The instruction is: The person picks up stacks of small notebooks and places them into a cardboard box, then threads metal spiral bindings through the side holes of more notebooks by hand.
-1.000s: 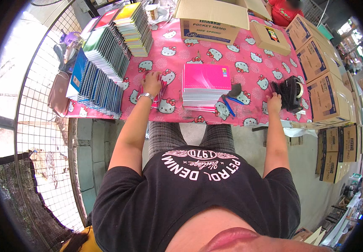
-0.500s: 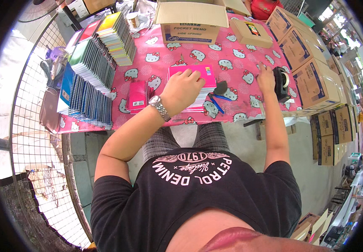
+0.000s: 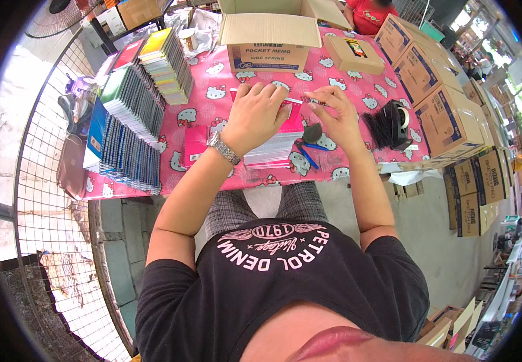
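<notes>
My left hand (image 3: pixel 254 114), with a silver watch at the wrist, grips a small pink memo pad (image 3: pixel 293 110) above a stack of white-edged pads (image 3: pixel 272 152). Close to the pad's right end, my right hand (image 3: pixel 338 117) pinches a short dark spiral wire (image 3: pixel 315 101) between thumb and fingers. Whether the wire enters the pad's holes is too small to tell. Blue-handled pliers (image 3: pixel 310 157) and a dark, rounded piece (image 3: pixel 313 134) lie right of the stack. Pink-covered memo pads (image 3: pixel 194 145) are partly hidden behind my left wrist.
Bound notebooks in blue (image 3: pixel 125 148), green (image 3: pixel 131 99) and yellow (image 3: pixel 167 63) stand stacked at left. An open carton (image 3: pixel 270 57) and a flat brown box (image 3: pixel 354 57) are at the back. Black spiral wires (image 3: pixel 379 128), a tape dispenser (image 3: pixel 403 123) and cartons (image 3: pixel 448 120) line the right.
My right hand has come from beside the tape dispenser leftward to the pad, now with a dark wire. My left hand has lifted and tilted the pink pad. Black wires now show by the dispenser.
</notes>
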`<act>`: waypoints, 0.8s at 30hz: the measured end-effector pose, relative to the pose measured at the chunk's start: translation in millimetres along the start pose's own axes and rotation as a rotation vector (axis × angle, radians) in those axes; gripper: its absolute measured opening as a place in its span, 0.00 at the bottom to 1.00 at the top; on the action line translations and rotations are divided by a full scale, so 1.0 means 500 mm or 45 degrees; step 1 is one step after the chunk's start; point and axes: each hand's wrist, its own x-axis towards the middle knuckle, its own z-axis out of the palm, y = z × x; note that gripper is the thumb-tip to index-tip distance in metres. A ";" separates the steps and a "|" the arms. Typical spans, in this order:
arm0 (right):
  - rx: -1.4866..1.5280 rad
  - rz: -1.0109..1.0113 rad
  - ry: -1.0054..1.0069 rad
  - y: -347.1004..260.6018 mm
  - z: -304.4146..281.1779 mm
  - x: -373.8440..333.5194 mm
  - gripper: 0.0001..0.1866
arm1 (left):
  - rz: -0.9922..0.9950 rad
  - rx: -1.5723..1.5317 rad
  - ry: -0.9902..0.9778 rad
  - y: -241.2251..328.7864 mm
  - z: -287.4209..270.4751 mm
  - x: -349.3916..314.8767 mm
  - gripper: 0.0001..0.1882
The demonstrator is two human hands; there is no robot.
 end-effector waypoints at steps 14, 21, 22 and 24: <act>-0.157 -0.366 0.115 0.042 0.028 -0.018 0.09 | 0.021 -0.041 0.003 -0.003 0.006 0.004 0.09; -0.008 -0.122 0.196 0.016 0.031 -0.007 0.10 | 0.037 -0.049 0.056 -0.001 0.012 0.001 0.09; -0.031 -0.132 0.184 0.019 0.033 -0.011 0.10 | 0.036 -0.051 0.069 0.000 0.012 0.002 0.09; -0.003 -0.117 0.172 0.017 0.037 -0.016 0.10 | 0.034 -0.048 0.064 0.001 0.011 0.004 0.09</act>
